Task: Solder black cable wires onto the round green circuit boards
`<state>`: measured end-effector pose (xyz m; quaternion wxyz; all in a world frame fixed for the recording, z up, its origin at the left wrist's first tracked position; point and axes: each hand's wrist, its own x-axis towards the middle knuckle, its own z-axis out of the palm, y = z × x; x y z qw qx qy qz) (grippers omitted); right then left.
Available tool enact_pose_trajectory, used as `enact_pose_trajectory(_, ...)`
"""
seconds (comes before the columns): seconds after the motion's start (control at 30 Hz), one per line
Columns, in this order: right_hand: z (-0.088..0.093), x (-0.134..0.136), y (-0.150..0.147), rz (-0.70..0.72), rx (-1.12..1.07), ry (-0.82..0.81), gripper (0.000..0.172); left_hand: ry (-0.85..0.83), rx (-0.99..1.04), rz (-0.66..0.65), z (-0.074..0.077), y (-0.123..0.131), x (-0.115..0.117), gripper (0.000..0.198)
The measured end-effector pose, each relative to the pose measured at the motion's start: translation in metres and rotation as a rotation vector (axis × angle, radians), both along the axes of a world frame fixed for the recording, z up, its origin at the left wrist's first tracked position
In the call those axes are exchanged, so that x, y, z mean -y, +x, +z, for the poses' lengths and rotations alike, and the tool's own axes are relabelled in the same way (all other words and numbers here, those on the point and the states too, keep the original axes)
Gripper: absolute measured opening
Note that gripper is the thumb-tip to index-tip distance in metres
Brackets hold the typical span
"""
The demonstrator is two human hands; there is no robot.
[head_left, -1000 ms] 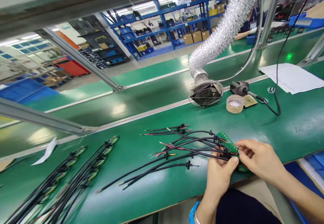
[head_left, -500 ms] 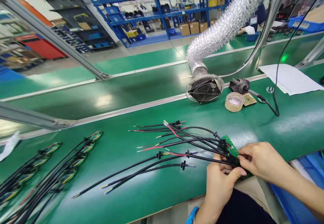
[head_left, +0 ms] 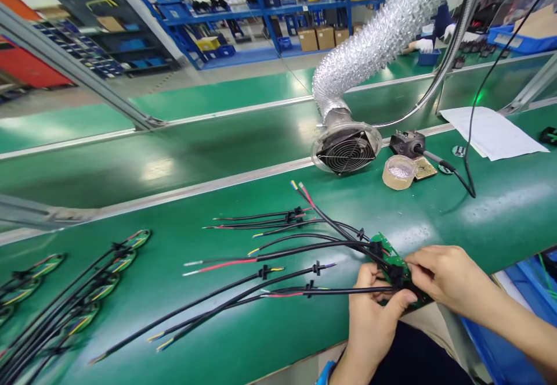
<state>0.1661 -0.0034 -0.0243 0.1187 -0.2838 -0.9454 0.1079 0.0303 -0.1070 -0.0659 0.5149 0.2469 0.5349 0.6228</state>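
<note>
At the bench's front edge, my left hand [head_left: 374, 315] is closed on a black cable [head_left: 339, 291] beside a green circuit board [head_left: 383, 241]. Its thumb lies near the cable's black grommet [head_left: 395, 274]. My right hand [head_left: 444, 269] pinches the right edge of the board, fingertips close to the left thumb. Several black cables with red, blue and yellow wire ends run leftward from the board. More loose cables [head_left: 183, 303] lie left of my hands. The parts between my fingers are partly hidden.
Round boards with cables [head_left: 102, 286] lie at the left. Behind stand a fume fan [head_left: 348, 153] on a silver duct, a soldering iron [head_left: 430, 155], a round container [head_left: 399, 173] and papers [head_left: 491, 132]. Another person's hand [head_left: 420, 45] shows at the far bench.
The view has shifted right. The cables attached to the board have swung and spread, and the cable in my left hand lies flatter. Both hands keep their hold.
</note>
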Motion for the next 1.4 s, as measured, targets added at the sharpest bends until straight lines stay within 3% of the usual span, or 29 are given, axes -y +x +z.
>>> enact_pose_trajectory(0.23, 0.001, 0.006, 0.002, 0.042, -0.026, 0.143, 0.016, -0.021, 0.022, 0.014, 0.001, 0.002, 0.000, 0.042)
enact_pose_trajectory(0.43, 0.003, 0.005, -0.008, 0.102, -0.027, 0.184, 0.025, -0.032, -0.030, -0.029, 0.001, -0.002, 0.000, 0.042)
enact_pose_trajectory(0.6, 0.007, -0.001, -0.009, 0.126, -0.128, 0.125, 0.020, 0.012, 0.050, -0.020, -0.003, -0.002, 0.004, 0.045)
enact_pose_trajectory(0.93, 0.012, -0.003, 0.007, -0.122, -0.340, -0.130, 0.018, 0.153, 0.176, -0.012, 0.001, -0.008, 0.006, 0.048)
enact_pose_trajectory(1.1, 0.009, 0.007, 0.003, -0.056, -0.359, -0.216, 0.015, 0.164, 0.127, -0.021, -0.004, -0.009, 0.006, 0.045)
enact_pose_trajectory(1.27, 0.009, 0.007, -0.003, -0.036, -0.364, -0.216, 0.025, 0.142, 0.066, 0.008, -0.006, -0.006, 0.007, 0.043)
enact_pose_trajectory(1.4, 0.013, 0.005, -0.007, -0.055, -0.291, -0.262, 0.018, 0.139, 0.052, 0.043, -0.002, 0.000, 0.008, 0.046)
